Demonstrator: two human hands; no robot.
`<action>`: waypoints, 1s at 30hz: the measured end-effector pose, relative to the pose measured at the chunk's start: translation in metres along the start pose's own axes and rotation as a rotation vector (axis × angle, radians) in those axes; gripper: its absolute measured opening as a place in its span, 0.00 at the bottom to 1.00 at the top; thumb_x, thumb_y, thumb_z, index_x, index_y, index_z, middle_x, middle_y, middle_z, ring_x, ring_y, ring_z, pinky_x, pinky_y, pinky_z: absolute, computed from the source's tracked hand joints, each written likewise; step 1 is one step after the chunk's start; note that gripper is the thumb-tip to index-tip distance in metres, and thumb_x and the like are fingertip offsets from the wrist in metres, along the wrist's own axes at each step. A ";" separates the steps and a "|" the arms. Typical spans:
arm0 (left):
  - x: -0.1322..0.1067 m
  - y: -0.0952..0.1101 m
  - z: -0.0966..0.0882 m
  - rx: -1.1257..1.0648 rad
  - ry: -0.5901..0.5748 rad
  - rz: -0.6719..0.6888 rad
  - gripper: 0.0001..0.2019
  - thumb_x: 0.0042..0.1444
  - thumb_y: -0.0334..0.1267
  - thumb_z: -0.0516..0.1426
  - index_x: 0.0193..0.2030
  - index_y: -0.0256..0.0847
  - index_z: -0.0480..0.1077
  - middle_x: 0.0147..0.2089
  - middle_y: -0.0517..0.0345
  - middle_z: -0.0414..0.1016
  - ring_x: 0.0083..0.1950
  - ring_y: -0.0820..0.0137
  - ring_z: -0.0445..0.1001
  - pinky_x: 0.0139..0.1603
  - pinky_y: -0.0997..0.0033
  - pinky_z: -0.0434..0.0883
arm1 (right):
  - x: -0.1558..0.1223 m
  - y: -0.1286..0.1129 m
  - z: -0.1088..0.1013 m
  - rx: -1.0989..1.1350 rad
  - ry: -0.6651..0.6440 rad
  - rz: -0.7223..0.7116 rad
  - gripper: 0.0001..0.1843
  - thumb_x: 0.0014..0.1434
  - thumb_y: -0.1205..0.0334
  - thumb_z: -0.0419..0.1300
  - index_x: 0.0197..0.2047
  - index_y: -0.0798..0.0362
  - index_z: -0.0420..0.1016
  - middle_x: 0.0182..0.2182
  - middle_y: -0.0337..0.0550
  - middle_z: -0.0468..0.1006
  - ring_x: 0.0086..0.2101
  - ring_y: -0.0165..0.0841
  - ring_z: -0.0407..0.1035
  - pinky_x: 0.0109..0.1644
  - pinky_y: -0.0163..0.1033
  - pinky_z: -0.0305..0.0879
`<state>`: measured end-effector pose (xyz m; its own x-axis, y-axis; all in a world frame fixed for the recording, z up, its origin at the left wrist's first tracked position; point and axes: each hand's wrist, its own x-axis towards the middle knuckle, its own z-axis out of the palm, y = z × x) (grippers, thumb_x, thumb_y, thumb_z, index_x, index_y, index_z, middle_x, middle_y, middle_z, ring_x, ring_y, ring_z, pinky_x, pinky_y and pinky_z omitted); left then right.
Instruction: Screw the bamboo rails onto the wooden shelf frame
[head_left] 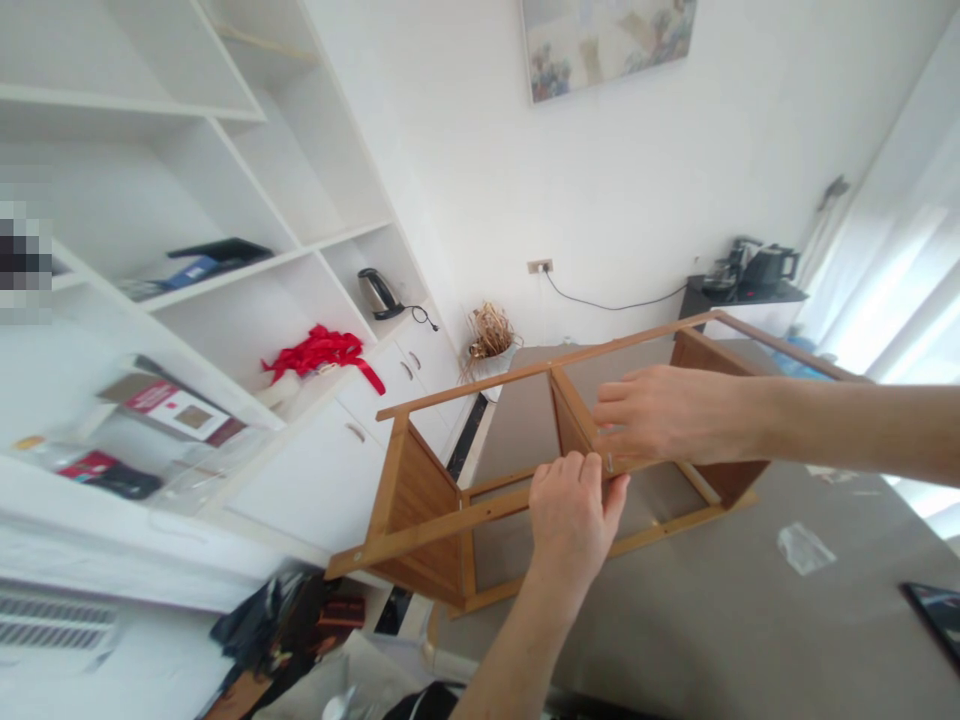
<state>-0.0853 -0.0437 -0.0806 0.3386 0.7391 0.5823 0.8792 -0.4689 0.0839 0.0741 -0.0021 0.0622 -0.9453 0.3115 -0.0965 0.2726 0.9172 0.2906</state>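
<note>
A brown wooden shelf frame (pixel 435 525) stands on the grey table, with a slatted end panel, a middle divider (pixel 571 415) and another panel on the right. My left hand (pixel 570 510) is closed around its near long rail, thumb toward the right. Just beyond it, my right hand (pixel 660 415) has its fingers bent over the joint where the divider meets that rail. A small shiny metal piece (pixel 609 463) shows under the right fingers. What those fingers pinch is mostly hidden.
On the grey table (pixel 697 620) lie a clear plastic bag (pixel 805 548) and a dark-edged device (pixel 934 615) at right. White shelving (pixel 292 240) fills the left, holding a kettle (pixel 380 294) and red ribbon (pixel 319 352). Dried stalks (pixel 491 330) stand in a pot behind.
</note>
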 end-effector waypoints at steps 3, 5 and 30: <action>0.000 0.000 0.000 -0.004 0.000 -0.002 0.11 0.60 0.46 0.55 0.33 0.41 0.67 0.29 0.57 0.70 0.33 0.65 0.69 0.35 0.64 0.61 | 0.004 -0.001 0.007 -0.021 -0.004 -0.012 0.10 0.62 0.71 0.54 0.31 0.56 0.74 0.31 0.47 0.75 0.36 0.36 0.63 0.31 0.39 0.50; 0.000 0.000 0.000 -0.007 0.000 -0.008 0.11 0.60 0.46 0.55 0.34 0.41 0.67 0.30 0.57 0.70 0.33 0.65 0.69 0.35 0.64 0.61 | 0.008 -0.005 0.007 0.040 -0.059 0.092 0.09 0.60 0.71 0.56 0.30 0.56 0.74 0.30 0.47 0.76 0.35 0.36 0.65 0.30 0.37 0.49; 0.001 0.002 -0.003 -0.004 -0.029 -0.011 0.11 0.60 0.46 0.55 0.33 0.41 0.67 0.30 0.57 0.70 0.34 0.64 0.70 0.35 0.64 0.61 | 0.001 -0.009 -0.006 0.412 -0.061 0.371 0.08 0.59 0.66 0.54 0.33 0.53 0.74 0.27 0.41 0.74 0.30 0.31 0.65 0.28 0.34 0.48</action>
<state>-0.0841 -0.0455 -0.0776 0.3384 0.7577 0.5580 0.8816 -0.4626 0.0934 0.0697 -0.0112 0.0652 -0.7639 0.6347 -0.1168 0.6442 0.7607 -0.0797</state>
